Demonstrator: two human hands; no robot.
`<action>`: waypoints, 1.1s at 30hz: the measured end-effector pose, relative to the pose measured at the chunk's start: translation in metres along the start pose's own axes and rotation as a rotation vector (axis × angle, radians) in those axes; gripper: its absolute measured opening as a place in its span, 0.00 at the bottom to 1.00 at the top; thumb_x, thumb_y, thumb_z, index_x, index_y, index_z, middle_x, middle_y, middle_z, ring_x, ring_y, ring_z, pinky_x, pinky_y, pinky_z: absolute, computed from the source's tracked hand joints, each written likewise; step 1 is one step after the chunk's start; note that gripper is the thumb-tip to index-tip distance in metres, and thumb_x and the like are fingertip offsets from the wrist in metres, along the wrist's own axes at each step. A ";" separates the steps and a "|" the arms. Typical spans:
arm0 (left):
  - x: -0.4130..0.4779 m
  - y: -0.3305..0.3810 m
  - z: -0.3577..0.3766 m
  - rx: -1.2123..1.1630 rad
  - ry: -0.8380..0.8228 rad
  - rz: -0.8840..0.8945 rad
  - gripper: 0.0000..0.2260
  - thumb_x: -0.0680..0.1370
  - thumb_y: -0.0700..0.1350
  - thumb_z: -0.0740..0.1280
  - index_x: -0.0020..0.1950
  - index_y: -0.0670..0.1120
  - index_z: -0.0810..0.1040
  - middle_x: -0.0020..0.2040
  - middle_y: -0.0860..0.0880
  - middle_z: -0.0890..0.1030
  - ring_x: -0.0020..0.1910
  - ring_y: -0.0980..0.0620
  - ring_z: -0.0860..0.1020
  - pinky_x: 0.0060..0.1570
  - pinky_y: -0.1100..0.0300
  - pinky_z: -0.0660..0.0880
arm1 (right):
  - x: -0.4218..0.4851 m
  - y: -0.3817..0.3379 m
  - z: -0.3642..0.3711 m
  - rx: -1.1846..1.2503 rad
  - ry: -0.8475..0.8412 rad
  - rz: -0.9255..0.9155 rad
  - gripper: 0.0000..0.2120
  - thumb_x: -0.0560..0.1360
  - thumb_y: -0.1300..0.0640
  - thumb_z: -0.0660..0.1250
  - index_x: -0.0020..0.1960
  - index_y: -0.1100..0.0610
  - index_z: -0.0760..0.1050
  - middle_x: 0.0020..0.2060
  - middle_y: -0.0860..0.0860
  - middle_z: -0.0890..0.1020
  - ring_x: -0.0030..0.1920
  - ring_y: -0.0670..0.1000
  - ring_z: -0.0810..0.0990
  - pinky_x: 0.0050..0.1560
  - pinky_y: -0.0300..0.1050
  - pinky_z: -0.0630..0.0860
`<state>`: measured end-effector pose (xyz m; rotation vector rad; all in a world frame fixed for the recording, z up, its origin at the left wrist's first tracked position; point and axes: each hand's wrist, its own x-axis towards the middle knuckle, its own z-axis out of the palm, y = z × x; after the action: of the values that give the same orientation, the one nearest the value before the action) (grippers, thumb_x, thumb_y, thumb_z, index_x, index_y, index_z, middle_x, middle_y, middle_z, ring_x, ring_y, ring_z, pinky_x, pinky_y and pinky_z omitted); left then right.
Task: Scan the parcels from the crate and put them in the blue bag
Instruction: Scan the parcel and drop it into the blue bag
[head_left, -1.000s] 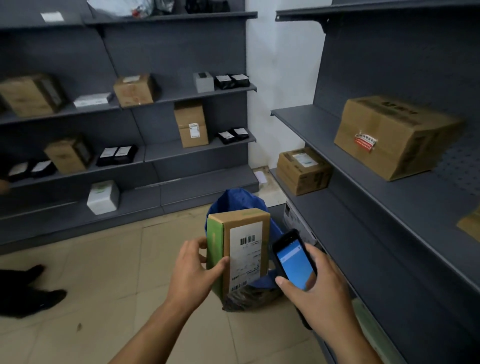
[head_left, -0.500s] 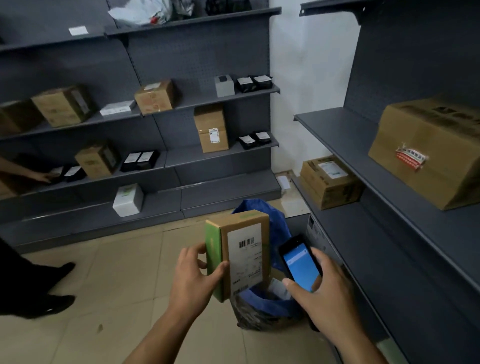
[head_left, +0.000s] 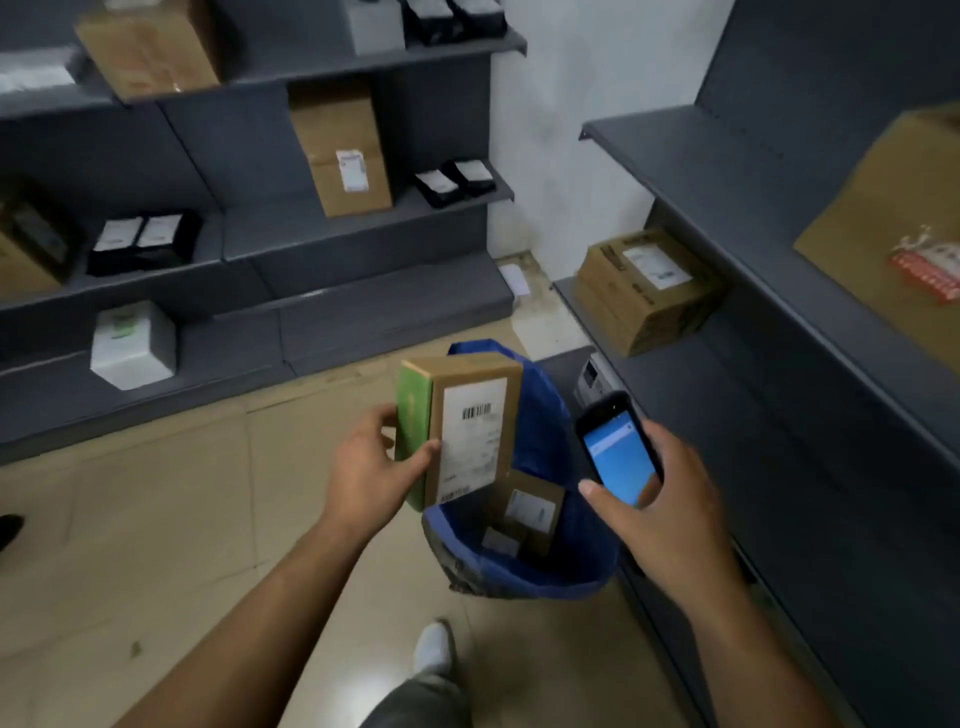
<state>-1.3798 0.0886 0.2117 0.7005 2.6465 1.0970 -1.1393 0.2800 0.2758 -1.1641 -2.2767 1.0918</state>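
My left hand (head_left: 371, 467) grips a small cardboard parcel (head_left: 467, 431) with a green side, upright, its barcode label facing me. It hangs just over the left rim of the open blue bag (head_left: 561, 566), which stands on the floor. Inside the bag lie two labelled cardboard parcels (head_left: 527, 512). My right hand (head_left: 670, 504) holds a black scanner phone (head_left: 618, 447) with a lit blue screen, to the right of the parcel and above the bag. No crate is in view.
Dark grey shelving (head_left: 363, 244) runs along the far wall and the right side (head_left: 779, 415), carrying cardboard boxes (head_left: 647, 288), a white box (head_left: 132, 345) and black packets (head_left: 143, 241). My shoe (head_left: 434, 644) stands on the tiled floor near the bag. A dark shoe (head_left: 8, 525) shows at the left edge.
The view has tilted down and closed in on the bag, so its inside shows. Parcel and scanner phone stay in my hands, held in much the same pose over the bag.
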 end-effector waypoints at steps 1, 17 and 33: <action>0.015 -0.006 0.001 0.007 -0.025 0.009 0.29 0.71 0.63 0.74 0.68 0.52 0.74 0.59 0.56 0.80 0.47 0.60 0.77 0.37 0.66 0.69 | 0.005 -0.002 0.006 -0.007 0.021 0.016 0.39 0.63 0.39 0.77 0.70 0.43 0.66 0.59 0.41 0.72 0.52 0.40 0.74 0.48 0.38 0.73; 0.120 -0.093 0.163 0.153 -0.378 -0.003 0.32 0.69 0.68 0.71 0.66 0.50 0.77 0.56 0.53 0.79 0.49 0.53 0.79 0.47 0.54 0.80 | 0.062 0.131 0.126 -0.074 -0.052 0.242 0.44 0.61 0.39 0.79 0.72 0.42 0.62 0.60 0.42 0.70 0.55 0.44 0.74 0.41 0.30 0.69; 0.140 -0.099 0.262 0.090 -0.455 -0.109 0.29 0.81 0.46 0.69 0.80 0.47 0.64 0.77 0.44 0.71 0.74 0.44 0.71 0.74 0.47 0.68 | 0.095 0.190 0.122 -0.086 -0.109 0.242 0.44 0.60 0.33 0.74 0.71 0.41 0.62 0.55 0.39 0.69 0.49 0.43 0.74 0.39 0.34 0.71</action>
<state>-1.4456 0.2584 -0.0435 0.7134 2.3197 0.6923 -1.1700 0.3671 0.0489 -1.4802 -2.3295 1.1796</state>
